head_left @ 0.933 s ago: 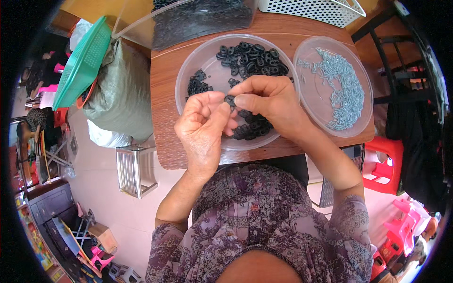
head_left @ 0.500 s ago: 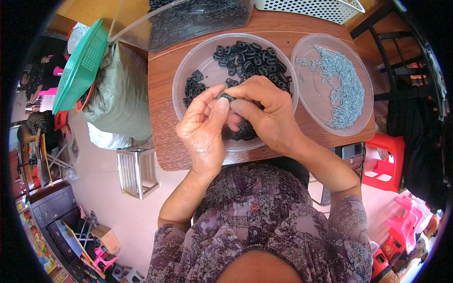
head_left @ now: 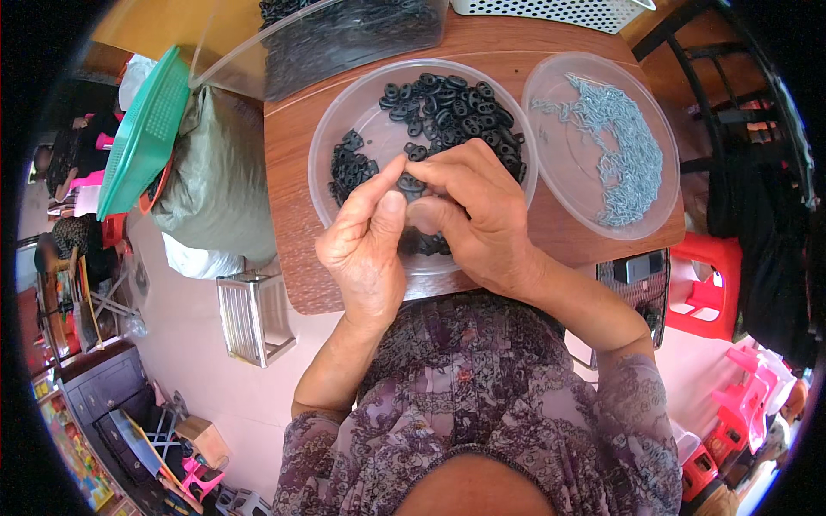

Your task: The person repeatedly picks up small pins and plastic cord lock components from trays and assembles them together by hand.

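My left hand point(head_left: 366, 254) and my right hand point(head_left: 482, 219) meet over a round clear plastic tub point(head_left: 320, 116). A small black oval piece point(head_left: 411, 182) sits between their fingertips, pinched by thumbs and forefingers of both hands. Whether something smaller is held with it, I cannot make out. Inside the tub, a heap of black oval pieces with two holes point(head_left: 452, 107) lies at the back right. Smaller black parts point(head_left: 351, 172) are piled at the left. More black pieces show partly beneath my hands.
Right of the tub, a shallow round clear dish point(head_left: 551, 163) holds many small silvery screw-like pins point(head_left: 632, 163). A clear bin of black parts point(head_left: 353, 47) and a white perforated basket point(head_left: 559, 10) stand behind on the wooden table point(head_left: 297, 258). A stuffed sack point(head_left: 215, 172) leans at left.
My fingertips have shifted slightly, and the black oval piece shows more openly between them. The whole view has moved a little; both hands stay over the tub.
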`<state>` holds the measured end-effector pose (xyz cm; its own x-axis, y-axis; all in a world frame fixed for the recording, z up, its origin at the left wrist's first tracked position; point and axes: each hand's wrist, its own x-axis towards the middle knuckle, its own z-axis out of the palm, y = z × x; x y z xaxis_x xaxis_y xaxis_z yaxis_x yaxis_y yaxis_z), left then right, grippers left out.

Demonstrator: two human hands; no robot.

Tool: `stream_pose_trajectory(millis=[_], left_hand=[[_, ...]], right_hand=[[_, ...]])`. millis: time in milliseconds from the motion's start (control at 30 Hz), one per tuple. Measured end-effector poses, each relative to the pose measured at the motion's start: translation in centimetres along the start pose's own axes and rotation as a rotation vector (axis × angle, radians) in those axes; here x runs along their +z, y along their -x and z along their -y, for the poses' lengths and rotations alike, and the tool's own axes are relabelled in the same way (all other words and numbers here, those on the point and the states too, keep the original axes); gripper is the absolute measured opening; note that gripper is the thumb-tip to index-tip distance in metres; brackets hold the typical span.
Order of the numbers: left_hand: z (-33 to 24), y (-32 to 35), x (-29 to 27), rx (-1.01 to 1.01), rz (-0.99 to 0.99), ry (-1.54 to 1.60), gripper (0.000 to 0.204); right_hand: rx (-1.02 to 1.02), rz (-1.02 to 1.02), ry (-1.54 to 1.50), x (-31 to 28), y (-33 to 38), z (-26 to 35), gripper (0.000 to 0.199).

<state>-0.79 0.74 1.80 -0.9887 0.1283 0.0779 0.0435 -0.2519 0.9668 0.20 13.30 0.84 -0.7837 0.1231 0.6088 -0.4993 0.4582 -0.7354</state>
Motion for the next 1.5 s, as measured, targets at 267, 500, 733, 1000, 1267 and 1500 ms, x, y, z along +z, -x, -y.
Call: stream_pose_trajectory(millis=[267,500,733,1000,1267,1500], left_hand=[[0.6,0.0,-0.3,0.123,-0.007,-0.079,0.026],[0.1,0.2,-0.3,0.135,-0.016,-0.144,0.024],[1.0,0.4,-0.2,0.135,-0.059,0.029,0.022],[1.0,0.8,0.2,0.201,-0.077,0.154,0.021],[-0.2,0.7,-0.1,0.062,-0.134,0.132,0.015],[-0.2,1.4,0.6,0.047,-0.116,0.197,0.019]], right_hand=[[0.071,-0.074,-0.119,0.8,0.6,0.6,0.029],[0.076,-0.057,-0.106,1.0,0.9,0.7,0.030],[-0.054,-0.100,-0.041,1.4,0.8,0.8,0.030],[-0.111,-0.128,-0.025,1.8,0.9,1.4,0.030],[-0.066,-0.070,-0.027,1.6,0.8,2.0,0.032],[-0.038,-0.122,-0.003,1.8,0.9,2.0,0.027]])
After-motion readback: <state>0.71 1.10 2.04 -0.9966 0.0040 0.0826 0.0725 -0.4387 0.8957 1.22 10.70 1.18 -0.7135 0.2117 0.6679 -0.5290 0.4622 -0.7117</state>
